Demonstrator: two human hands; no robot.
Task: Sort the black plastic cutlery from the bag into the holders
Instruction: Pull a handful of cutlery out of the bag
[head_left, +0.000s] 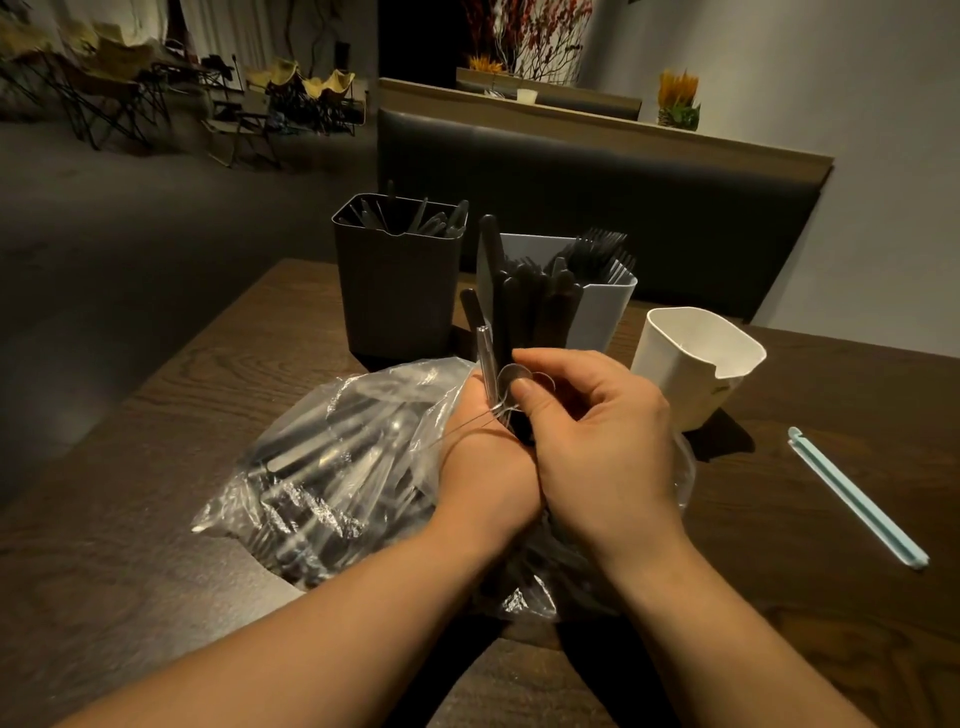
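A dark wood-grain table stands against a black padded booth back capped by a wooden ledge. Behind it, 2 orange-topped potted plants and a spray of red branches sit before a pale wall. To the left, a grey floor runs to folding chairs with yellowish seats near pale curtains; the light is dim and warm.

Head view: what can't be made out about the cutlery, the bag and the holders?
All head view.
- Bundle: lower ends hidden by the left hand and right hand.
- Bag: piece types blurred by creased plastic, part behind the wrists.
- Dark holder: contents too dim to identify.
- White holder: its floor hidden by its own wall.
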